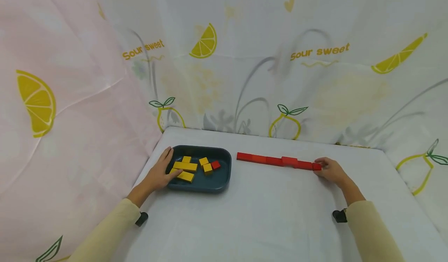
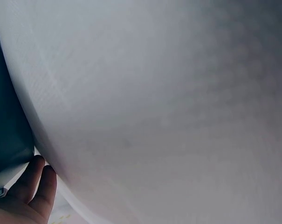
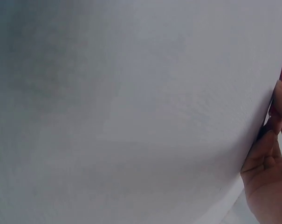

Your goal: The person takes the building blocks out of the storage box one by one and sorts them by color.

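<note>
Pale sleeves (image 1: 108, 227) reach forward. The left hand (image 1: 158, 175) rests, fingers relaxed, on the tray (image 1: 211, 183) just right of it, thumb over yellow blocks (image 1: 185, 166); farther right, a red row (image 1: 259, 159) runs leftward from the right hand (image 1: 332, 171), which pinches its end block (image 1: 316, 166).

White table (image 1: 273, 215) — dark tray (image 1: 214, 182), red block row (image 1: 274, 161)

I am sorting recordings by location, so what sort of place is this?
Probably a makeshift indoor recording corner, though the wider room is out of view: lemon-printed cloth backs a white-covered table bearing a tray and red blocks.
</note>
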The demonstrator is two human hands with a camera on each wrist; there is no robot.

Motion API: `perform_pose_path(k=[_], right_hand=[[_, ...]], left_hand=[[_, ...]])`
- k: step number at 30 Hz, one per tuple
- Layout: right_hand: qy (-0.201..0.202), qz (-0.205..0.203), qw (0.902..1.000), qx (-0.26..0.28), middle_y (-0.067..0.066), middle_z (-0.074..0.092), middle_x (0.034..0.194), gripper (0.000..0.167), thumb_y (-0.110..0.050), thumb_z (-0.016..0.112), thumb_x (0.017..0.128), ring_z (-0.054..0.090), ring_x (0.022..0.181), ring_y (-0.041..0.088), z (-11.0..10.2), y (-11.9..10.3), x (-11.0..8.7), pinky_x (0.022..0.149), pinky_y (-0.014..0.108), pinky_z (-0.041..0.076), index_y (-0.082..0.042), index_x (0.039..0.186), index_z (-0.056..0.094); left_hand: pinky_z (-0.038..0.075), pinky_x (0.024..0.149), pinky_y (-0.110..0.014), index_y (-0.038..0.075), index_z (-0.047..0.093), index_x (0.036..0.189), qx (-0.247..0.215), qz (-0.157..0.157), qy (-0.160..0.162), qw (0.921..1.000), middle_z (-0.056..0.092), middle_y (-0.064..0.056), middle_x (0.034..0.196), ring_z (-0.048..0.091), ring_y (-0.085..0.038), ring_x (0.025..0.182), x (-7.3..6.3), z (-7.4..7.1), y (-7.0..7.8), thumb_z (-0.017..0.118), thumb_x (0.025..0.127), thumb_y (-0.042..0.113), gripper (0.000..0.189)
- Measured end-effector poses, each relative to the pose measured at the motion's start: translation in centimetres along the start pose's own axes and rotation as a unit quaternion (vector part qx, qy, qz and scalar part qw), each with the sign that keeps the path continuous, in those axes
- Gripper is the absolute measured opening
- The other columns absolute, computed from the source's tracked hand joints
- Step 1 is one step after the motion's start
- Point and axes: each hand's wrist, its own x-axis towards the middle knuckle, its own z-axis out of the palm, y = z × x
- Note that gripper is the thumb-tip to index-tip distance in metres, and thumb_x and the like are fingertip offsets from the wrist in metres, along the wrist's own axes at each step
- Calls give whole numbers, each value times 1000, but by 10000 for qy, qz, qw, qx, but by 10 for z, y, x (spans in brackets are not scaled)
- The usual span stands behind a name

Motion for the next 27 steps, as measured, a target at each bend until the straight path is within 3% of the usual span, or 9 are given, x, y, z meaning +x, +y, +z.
perform_pose_path(k=[4, 11, 17, 27], right_hand=[[26, 59, 9999, 82, 33, 48, 131, 52, -13, 65, 92, 46, 114, 43, 1, -3, -1, 86, 42, 49, 6, 137, 45], [37, 126, 9999, 25, 35, 43, 136, 54, -15, 65, 93, 41, 121, 48, 2, -2, 0, 95, 56, 47, 5, 139, 45], [33, 154, 9999, 21, 36, 42, 137, 55, -15, 65, 93, 41, 121, 49, 2, -2, -2, 96, 58, 46, 5, 140, 44], [-333, 202, 9991, 174, 33, 38, 140, 71, -23, 68, 92, 39, 122, 47, -4, -1, -6, 98, 58, 44, 0, 149, 33]], left_hand=[[22, 117, -62, 3, 8, 159, -8, 13, 27, 10000, 4, -20, 166, 17, -44, 149, -1, 1, -1, 58, 93, 57, 99], [21, 118, -62, 2, 9, 158, -22, 26, 71, 10000, 5, -21, 166, 17, -44, 149, -2, 2, 0, 58, 94, 56, 97], [22, 117, -62, 2, 11, 158, -4, 37, 132, 9999, 6, -21, 165, 18, -44, 149, -2, 2, 1, 60, 93, 54, 96], [22, 117, -63, 1, 9, 158, -7, 36, 50, 10000, 5, -22, 165, 17, -45, 149, -4, 0, 3, 59, 94, 55, 97]])
